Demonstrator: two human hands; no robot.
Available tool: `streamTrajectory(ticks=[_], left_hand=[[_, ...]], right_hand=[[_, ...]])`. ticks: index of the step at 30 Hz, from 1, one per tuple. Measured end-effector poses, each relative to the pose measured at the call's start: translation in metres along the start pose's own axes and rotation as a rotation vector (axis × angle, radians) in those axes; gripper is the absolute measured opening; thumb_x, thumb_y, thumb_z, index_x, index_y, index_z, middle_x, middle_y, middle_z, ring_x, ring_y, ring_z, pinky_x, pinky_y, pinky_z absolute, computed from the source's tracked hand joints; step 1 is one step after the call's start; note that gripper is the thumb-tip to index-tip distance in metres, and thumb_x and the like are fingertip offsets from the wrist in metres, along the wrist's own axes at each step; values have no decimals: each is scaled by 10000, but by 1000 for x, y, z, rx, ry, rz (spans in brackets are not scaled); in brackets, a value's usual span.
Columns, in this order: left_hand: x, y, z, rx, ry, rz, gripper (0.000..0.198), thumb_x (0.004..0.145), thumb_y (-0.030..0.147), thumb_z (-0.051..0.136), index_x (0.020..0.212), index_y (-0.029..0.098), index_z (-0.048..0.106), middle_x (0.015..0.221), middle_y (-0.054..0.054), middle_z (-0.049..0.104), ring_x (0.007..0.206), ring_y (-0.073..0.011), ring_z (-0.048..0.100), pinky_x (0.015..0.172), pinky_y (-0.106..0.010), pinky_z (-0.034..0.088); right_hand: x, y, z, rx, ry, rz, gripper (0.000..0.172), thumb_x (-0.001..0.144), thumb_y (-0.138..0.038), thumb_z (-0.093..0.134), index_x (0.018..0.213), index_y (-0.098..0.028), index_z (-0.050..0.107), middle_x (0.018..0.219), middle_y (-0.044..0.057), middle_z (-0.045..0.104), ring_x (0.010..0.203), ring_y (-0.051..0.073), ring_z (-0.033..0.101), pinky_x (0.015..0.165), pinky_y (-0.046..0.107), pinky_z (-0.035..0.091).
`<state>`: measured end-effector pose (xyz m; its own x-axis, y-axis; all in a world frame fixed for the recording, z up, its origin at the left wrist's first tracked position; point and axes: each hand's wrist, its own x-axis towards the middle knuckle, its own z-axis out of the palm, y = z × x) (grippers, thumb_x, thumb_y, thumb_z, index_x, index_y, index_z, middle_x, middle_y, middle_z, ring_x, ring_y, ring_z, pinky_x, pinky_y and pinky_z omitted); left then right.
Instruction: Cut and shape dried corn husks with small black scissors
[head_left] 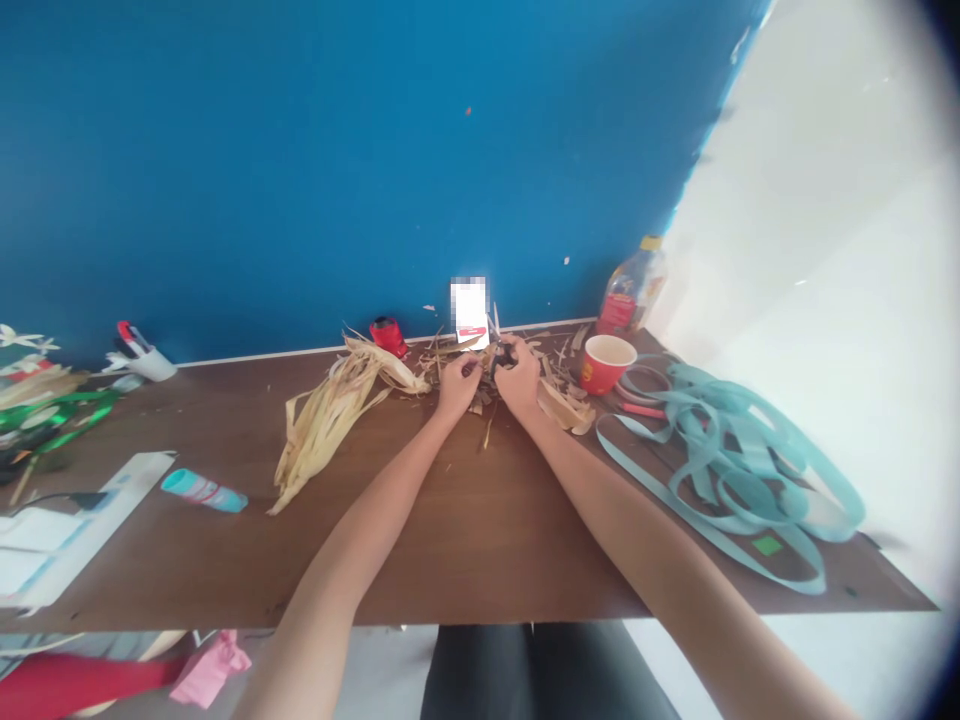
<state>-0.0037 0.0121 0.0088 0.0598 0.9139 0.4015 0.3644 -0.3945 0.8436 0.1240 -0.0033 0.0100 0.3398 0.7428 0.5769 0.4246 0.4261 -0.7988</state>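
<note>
Both my arms reach far forward over a brown table point(480, 530). My left hand point(457, 385) is closed in a pinch on a small piece of dried husk I can barely make out. My right hand point(517, 378) is closed around dark scissors point(501, 355), their tips pointing up between the hands. Around the hands lies a litter of husk scraps point(559, 400). A long bundle of pale dried husk strips point(330, 415) stretches to the left of my left hand.
A red paper cup point(606, 362) and a plastic bottle point(630, 290) stand at the back right. Teal ribbon point(735, 465) loops over the right side. A red spool point(388, 335), a teal tube point(204, 490), papers point(67, 535) and green ribbon point(52, 415) lie left.
</note>
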Motion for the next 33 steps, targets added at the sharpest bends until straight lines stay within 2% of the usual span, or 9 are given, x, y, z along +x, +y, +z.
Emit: streamTrajectory(ticks=[4,9,12,17,24,27,33], left_hand=[[0,-4,1,-45,-83,-5,204,787,324,600,726,142,669,677,-18,642,627,-128,534,630,-247,399],[3,-9,1,-152,-17,-162,209,791,306,553,740,143,674,612,3,602,510,-105,480,522,-233,364],[5,-10,0,-236,-10,-194,218,807,297,530,756,140,672,621,5,594,480,-95,472,491,-228,354],[5,-9,2,-241,-36,-164,204,809,267,518,735,141,660,606,-3,592,481,-104,479,477,-233,357],[4,-10,3,-183,-93,-160,254,822,295,500,644,152,612,577,-12,586,472,-110,479,480,-240,345],[4,-9,3,-170,-64,-169,281,835,306,477,621,159,587,567,-13,578,466,-111,474,475,-243,336],[2,-5,0,-123,40,-70,136,773,269,557,787,161,638,683,-1,616,571,-114,513,573,-239,406]], right_hand=[[1,1,3,67,-1,14,424,720,-252,582,1139,-200,619,853,30,701,766,189,648,761,312,510],[4,11,8,207,-9,126,484,741,-302,595,1207,-178,562,820,27,703,718,174,643,701,304,521],[5,16,10,246,-23,164,485,717,-299,618,1183,-172,566,814,30,698,695,170,637,676,298,519],[5,15,9,259,-99,131,500,694,-296,638,1174,-166,582,803,37,693,715,176,642,675,297,521],[6,13,9,239,-80,109,488,667,-251,607,1148,-170,595,806,35,698,714,181,645,689,311,529],[6,13,8,223,-67,104,470,660,-238,586,1125,-173,607,813,36,699,709,182,643,679,305,527],[5,12,8,197,-86,83,458,666,-229,584,1119,-168,603,831,42,700,714,189,647,682,304,518]])
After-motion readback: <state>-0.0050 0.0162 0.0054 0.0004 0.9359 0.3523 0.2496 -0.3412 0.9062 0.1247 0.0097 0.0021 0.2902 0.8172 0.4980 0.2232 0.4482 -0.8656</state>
